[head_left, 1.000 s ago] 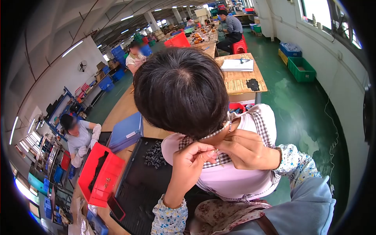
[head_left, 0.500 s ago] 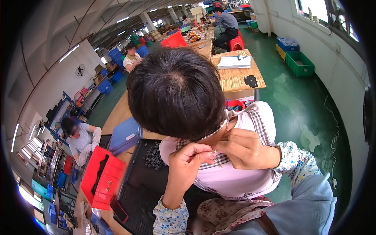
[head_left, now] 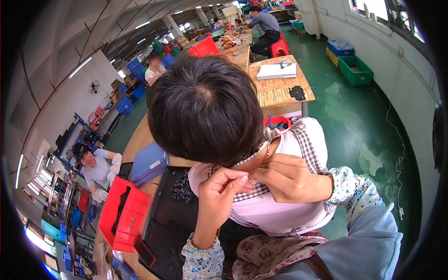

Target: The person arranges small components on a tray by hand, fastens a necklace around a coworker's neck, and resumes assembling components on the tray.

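A person's dark-haired head (head_left: 205, 107) and pink top (head_left: 280, 214) with checked apron straps are right before me, back towards me. Around the neck runs a pearl-like bead necklace (head_left: 254, 156). At the nape my left hand (head_left: 221, 193) is closed, thumb and forefinger pinching one end of the necklace. Opposite it, my right hand (head_left: 294, 179) is also closed in a pinch on the other end. A small gold-coloured clasp (head_left: 252, 180) shows between the fingertips; whether its halves are joined I cannot tell.
On the bench to the left are a black tray (head_left: 163, 224) with small black parts, a red bin (head_left: 123, 214), a blue bin (head_left: 149, 163) and a phone (head_left: 144, 252). A co-worker (head_left: 95, 168) sits beyond. A wooden table (head_left: 280, 95) stands ahead, green crate (head_left: 355, 70) by the wall.
My hands stay at the nape, still pinching, with slight finger shifts. More of the beads shows at the neck. The co-worker at the left has raised their head.
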`<state>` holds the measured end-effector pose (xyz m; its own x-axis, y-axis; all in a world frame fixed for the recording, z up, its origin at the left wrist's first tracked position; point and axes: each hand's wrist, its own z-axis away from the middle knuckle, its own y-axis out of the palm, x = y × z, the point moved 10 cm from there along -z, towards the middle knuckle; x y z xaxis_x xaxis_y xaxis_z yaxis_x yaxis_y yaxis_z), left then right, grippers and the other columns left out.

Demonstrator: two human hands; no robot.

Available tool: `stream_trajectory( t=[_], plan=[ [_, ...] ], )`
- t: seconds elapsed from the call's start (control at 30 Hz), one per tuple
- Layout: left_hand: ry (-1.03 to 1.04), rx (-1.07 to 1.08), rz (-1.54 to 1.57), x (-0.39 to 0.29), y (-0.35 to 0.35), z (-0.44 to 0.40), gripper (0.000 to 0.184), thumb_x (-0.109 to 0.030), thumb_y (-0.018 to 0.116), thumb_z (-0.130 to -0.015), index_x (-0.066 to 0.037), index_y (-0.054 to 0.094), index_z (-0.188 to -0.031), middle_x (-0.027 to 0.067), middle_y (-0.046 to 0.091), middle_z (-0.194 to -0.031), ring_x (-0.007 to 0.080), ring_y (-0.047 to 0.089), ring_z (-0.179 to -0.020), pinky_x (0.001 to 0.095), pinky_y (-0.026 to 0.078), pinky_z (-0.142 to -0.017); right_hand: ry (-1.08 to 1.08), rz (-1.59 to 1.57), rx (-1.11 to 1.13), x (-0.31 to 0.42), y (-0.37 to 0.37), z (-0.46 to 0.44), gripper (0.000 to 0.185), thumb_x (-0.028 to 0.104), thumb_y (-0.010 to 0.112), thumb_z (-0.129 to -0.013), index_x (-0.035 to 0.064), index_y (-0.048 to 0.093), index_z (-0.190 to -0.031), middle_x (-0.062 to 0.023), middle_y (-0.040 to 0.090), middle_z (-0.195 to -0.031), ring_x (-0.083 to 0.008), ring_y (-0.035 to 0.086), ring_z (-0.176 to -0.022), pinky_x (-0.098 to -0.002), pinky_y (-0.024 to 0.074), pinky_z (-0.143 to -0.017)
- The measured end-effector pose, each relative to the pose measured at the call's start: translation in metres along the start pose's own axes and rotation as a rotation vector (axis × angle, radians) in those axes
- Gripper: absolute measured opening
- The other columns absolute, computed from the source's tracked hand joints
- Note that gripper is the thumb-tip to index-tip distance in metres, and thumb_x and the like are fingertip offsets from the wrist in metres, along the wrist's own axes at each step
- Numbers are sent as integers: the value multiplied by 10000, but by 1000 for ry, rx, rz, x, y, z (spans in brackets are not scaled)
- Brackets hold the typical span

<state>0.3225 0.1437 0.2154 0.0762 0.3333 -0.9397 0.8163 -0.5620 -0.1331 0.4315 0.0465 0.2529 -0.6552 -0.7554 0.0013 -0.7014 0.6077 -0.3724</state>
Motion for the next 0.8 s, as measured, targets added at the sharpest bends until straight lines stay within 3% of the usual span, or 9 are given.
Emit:
stream_trajectory(
  t=[0.3, 0.8],
  plan=[
    [35, 8, -41, -7, 2, 1, 105, -27, 589, -955, 73, 612, -978, 127, 686, -885, 160, 686, -777, 281, 585, -732, 75, -33, -9, -4, 0, -1, 355, -61, 619, -576, -44, 618, -931, -107, 571, -704, -275, 582, -643, -385, 493, -568],
    [66, -4, 37, -8, 3, 2, 145, 11, 593, -940, 61, 541, -1066, 127, 665, -934, 170, 678, -823, 305, 594, -746, 237, -158, 52, -16, 5, -1, 178, -25, 695, -726, -2, 629, -890, -122, 608, -714, -309, 601, -667, -406, 487, -552]
  ],
)
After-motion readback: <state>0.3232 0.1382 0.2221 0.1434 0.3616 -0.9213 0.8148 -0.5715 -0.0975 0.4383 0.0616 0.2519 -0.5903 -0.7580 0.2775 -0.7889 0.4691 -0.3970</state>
